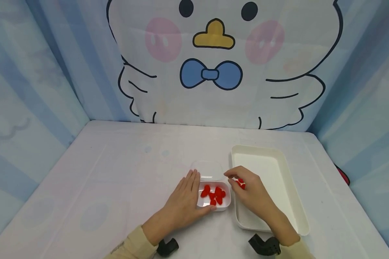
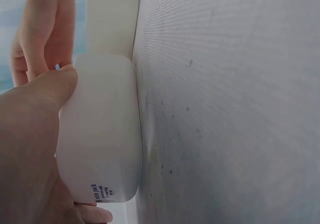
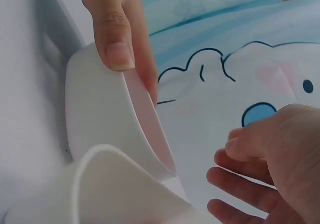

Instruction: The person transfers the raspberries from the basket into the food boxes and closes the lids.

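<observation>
On the desk (image 1: 116,172), we touch a white box (image 1: 227,202) with our left hand (image 1: 183,203), its grip straight-fingered along the left side, thumb at the near edge. Red pieces (image 1: 218,192) lie inside. Our right hand (image 1: 255,192) hovers over the left edge of a white tray (image 1: 272,176); its fingers are bent, but we cannot tell whether that grip pinches anything.

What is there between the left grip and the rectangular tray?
The head view shows the small white container holding red pieces there, with a clear lid just beyond it.
</observation>
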Demonstrator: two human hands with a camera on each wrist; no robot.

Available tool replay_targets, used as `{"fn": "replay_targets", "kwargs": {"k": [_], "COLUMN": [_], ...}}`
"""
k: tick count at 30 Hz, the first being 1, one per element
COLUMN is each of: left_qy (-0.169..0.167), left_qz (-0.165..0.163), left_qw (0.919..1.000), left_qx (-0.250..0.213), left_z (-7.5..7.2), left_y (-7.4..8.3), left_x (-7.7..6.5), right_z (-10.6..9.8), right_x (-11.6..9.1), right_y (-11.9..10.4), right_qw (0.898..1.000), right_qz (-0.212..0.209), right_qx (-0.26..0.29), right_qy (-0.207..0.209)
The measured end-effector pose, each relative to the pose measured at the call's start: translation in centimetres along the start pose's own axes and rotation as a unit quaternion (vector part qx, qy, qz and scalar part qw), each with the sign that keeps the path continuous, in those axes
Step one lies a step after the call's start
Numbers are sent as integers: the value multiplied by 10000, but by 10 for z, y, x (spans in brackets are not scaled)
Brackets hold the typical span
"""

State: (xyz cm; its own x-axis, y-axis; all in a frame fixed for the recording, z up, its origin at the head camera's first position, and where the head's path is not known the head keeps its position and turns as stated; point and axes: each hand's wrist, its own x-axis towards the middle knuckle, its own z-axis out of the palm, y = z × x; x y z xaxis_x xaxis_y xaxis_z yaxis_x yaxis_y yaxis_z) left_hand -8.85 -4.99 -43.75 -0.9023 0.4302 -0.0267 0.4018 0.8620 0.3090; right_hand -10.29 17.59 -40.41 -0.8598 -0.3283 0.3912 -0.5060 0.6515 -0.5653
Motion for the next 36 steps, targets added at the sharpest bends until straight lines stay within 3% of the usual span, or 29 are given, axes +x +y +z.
{"fn": "replay_targets", "kwargs": {"k": [9,18,36], "left_qy": [-77,-164,-167], "left_qz": [-84,-157,-170], "left_qw": [9999,9997,9997], "left_qx": [-13,-36,-40], "left_z": [-1,-2,0], "left_y": [2,3,3], "left_x": [0,1,0], "right_z": [-17,-27,-38], "right_x": [-1,-1,-4], "right_y": [12,16,21], "right_qw": [9981,9943,9901], "right_qz": [534,1032,1339], "right_qx": [-286,-222,-320], "right_qy": [123,146,264]}}
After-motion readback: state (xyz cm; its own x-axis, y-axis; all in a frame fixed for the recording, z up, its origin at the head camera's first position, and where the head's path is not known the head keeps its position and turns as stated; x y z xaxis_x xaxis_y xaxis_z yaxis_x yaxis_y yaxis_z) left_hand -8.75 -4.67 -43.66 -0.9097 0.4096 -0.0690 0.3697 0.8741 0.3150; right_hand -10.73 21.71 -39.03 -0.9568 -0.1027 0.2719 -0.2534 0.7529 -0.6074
